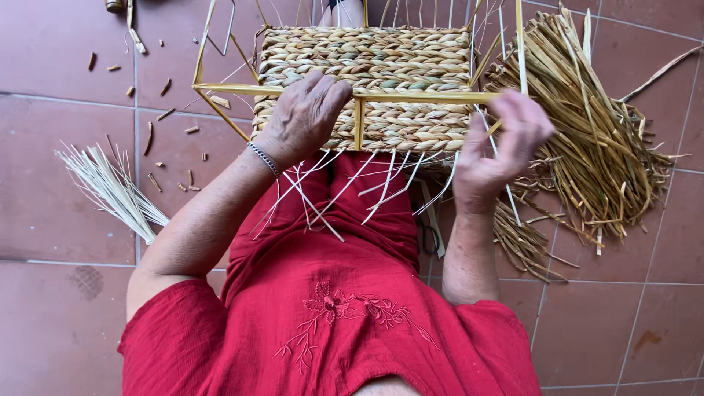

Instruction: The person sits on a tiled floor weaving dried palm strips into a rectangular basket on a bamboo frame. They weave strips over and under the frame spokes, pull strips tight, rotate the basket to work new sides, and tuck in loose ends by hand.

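On the lap of a person in a red embroidered dress (330,308), a half-woven basket panel of braided tan straw on a yellow wire frame (367,81) is lying flat, pale loose strands trailing from its near edge. The left hand (302,117) is pressing down on the weave, fingers spread. The right hand (499,150) is pinching a thin pale strand (513,205). Around them, reddish-brown floor tiles (59,183) are bearing a heap of dried straw (594,139), a small pale bundle (110,191) and scattered clippings.
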`<state>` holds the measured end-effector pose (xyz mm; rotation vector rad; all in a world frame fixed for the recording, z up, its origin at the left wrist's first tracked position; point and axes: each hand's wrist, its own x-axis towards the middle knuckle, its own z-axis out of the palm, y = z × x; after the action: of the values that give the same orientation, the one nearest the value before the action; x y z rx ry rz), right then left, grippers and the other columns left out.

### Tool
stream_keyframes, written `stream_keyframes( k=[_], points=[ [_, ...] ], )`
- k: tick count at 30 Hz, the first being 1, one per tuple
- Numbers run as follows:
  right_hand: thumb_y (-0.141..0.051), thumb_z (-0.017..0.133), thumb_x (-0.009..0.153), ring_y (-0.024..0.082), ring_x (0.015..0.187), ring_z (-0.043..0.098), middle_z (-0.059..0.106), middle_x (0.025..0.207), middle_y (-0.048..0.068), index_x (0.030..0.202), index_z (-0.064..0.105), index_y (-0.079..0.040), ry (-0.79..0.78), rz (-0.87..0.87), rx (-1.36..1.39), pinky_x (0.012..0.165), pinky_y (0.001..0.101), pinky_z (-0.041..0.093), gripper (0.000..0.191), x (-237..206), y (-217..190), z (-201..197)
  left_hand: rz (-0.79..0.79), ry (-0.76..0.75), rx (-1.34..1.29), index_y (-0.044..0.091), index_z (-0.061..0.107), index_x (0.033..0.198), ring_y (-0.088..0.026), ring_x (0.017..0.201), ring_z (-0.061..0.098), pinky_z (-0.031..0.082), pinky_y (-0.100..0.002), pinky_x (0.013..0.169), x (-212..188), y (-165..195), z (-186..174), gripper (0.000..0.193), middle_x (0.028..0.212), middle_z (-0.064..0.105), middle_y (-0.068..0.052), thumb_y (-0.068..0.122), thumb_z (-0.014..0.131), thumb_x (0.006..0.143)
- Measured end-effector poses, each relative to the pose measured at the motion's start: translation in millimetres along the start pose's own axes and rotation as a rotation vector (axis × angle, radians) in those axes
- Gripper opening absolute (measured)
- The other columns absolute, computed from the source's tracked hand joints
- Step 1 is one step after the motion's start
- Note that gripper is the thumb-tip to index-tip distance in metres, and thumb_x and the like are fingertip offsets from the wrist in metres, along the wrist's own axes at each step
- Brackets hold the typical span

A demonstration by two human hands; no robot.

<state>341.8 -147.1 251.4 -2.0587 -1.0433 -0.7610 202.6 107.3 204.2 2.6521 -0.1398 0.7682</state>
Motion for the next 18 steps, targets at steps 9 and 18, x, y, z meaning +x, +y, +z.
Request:
stream_keyframes(
  k=[9, 18],
  points=[
    [-0.016, 0.066, 0.106, 0.013, 0.083, 0.073, 0.077, 0.103, 0.012, 0.121, 0.069, 0.001, -0.342, 0.888, 1.221, 0.077, 0.0262, 0.061, 0.023, -51.3, -48.6, 58.1, -0.207, -0.010, -0.335, 0.009, 0.068, 0.099, -0.024, 0.068, 0.069, 0.054, -0.038, 0.060, 9.5, -1.8, -10.9, 0.011, 0.079, 0.069, -0.008, 0.019, 0.073, 0.096],
    [-0.014, 0.068, 0.097, 0.013, 0.086, 0.073, 0.074, 0.115, 0.008, 0.132, 0.060, -0.010, -0.078, 0.993, 1.427, 0.081, 0.0300, 0.063, 0.036, -35.0, -42.2, 65.7, -0.428, -0.123, -0.328, 0.007, 0.073, 0.090, -0.026, 0.057, 0.065, 0.049, -0.040, 0.053, 16.6, 9.7, -14.5, 0.028, 0.065, 0.064, -0.012, 0.033, 0.079, 0.099]
  ],
)
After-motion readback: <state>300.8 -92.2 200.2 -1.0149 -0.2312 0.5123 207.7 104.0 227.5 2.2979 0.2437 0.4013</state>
